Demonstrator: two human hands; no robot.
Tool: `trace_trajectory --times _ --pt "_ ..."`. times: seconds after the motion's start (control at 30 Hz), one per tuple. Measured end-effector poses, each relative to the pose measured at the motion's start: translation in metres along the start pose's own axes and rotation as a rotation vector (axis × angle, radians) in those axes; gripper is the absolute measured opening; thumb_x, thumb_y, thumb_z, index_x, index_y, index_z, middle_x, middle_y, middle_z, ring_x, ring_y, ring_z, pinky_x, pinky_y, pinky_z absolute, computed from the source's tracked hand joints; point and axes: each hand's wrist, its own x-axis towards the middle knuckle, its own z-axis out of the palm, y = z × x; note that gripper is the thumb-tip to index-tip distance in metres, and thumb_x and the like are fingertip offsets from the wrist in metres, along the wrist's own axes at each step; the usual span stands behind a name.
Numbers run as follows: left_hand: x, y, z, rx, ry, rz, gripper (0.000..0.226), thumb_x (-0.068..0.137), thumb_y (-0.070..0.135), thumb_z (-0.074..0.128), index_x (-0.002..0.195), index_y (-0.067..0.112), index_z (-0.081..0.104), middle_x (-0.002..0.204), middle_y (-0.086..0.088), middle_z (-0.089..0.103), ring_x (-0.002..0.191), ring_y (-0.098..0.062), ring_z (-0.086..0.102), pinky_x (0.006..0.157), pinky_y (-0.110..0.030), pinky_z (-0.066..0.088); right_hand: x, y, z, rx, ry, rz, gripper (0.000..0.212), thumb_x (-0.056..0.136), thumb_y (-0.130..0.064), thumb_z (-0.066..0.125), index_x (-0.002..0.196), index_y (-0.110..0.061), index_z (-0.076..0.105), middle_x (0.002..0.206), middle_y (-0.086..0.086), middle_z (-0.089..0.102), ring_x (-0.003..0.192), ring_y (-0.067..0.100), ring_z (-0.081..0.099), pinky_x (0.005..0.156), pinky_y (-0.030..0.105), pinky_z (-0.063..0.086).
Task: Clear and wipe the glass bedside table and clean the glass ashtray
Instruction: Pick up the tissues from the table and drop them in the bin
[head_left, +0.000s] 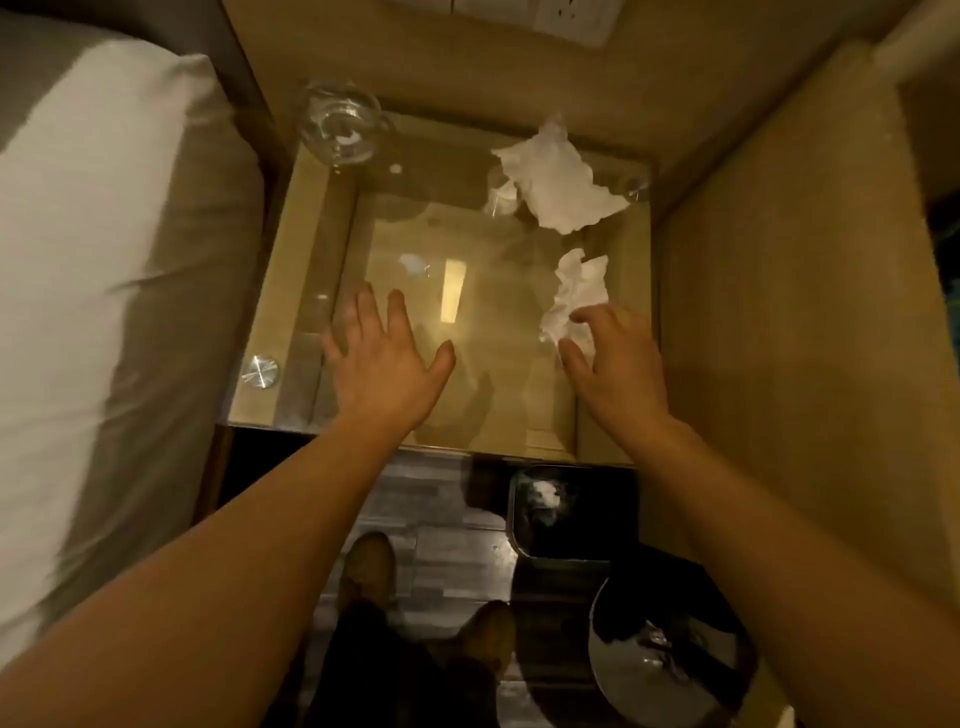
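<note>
Clearing glass table (467, 400), with spread right hand (615, 364) poised over nearer tissue (576, 293) and left hand (387, 358) splayed idle; next, pinching and lifting it clear.

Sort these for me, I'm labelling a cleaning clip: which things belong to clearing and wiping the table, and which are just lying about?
Job: glass table; glass ashtray; large crumpled tissue; small crumpled tissue, with the right hand at it; left hand; lined bin on the floor, likely for the tissues.

Just there: pillow; wall socket; shoes.
</note>
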Motion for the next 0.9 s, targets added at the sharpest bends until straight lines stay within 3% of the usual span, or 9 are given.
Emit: trace_trajectory --times 0.13,0.4,0.57,0.67,0.77,0.9 --pt "0.013 -0.016 0.016 0.05 -0.018 -0.008 0.095 0.093 0.078 0.029 0.165 0.018 0.012 0.175 -0.014 0.005 0.162 -0.03 -0.004 0.125 -0.063 0.006 0.023 0.007 0.006 -0.029 -0.012 -0.016 0.042 0.098 -0.039 0.06 0.138 -0.026 0.057 0.146 0.001 0.051 0.132 0.029 0.045 0.102 0.045 0.041" --pt "0.012 -0.02 0.03 0.067 0.084 0.042 0.092 0.095 0.074 0.033 0.164 0.014 0.021 0.174 -0.018 0.01 0.161 -0.033 0.005 0.124 -0.062 0.008 0.052 0.016 0.018 -0.086 -0.187 0.051 0.052 0.097 -0.048 0.06 0.146 -0.034 0.05 0.16 0.0 0.038 0.142 0.032 0.033 0.11 0.049 0.035" --pt "0.014 -0.019 0.031 0.11 0.089 0.03 0.093 0.095 0.075 0.033 0.164 0.014 0.02 0.173 -0.019 0.012 0.161 -0.033 0.004 0.124 -0.063 0.009 0.062 0.022 0.027 -0.038 -0.181 0.06 0.039 0.098 -0.031 0.064 0.135 -0.021 0.062 0.142 0.007 0.051 0.134 0.033 0.037 0.103 0.038 0.037" --pt "0.014 -0.019 0.031 0.114 0.078 0.024 0.093 0.095 0.075 0.032 0.164 0.015 0.017 0.174 -0.018 0.01 0.161 -0.032 0.002 0.125 -0.062 0.008 0.065 0.024 0.032 0.041 -0.16 0.06 0.02 0.099 -0.021 0.062 0.117 -0.013 0.067 0.124 0.01 0.06 0.118 0.032 0.049 0.087 0.03 0.036" --pt "0.014 -0.019 0.031 0.12 0.076 0.025 0.093 0.095 0.075 0.032 0.164 0.015 0.016 0.174 -0.018 0.009 0.162 -0.032 0.001 0.125 -0.062 0.007 0.059 0.022 0.032 0.165 -0.099 0.073 0.007 0.099 -0.018 0.064 0.099 -0.011 0.067 0.099 0.002 0.061 0.092 0.019 0.056 0.077 0.029 0.042" --pt "0.015 -0.019 0.029 0.114 0.08 0.03 0.093 0.095 0.075 0.034 0.164 0.014 0.018 0.173 -0.019 0.011 0.161 -0.033 0.002 0.124 -0.062 0.007 0.028 0.016 0.019 0.344 -0.036 0.18 0.003 0.098 -0.021 0.066 0.098 -0.018 0.066 0.092 -0.008 0.06 0.083 0.004 0.057 0.072 0.011 0.042"
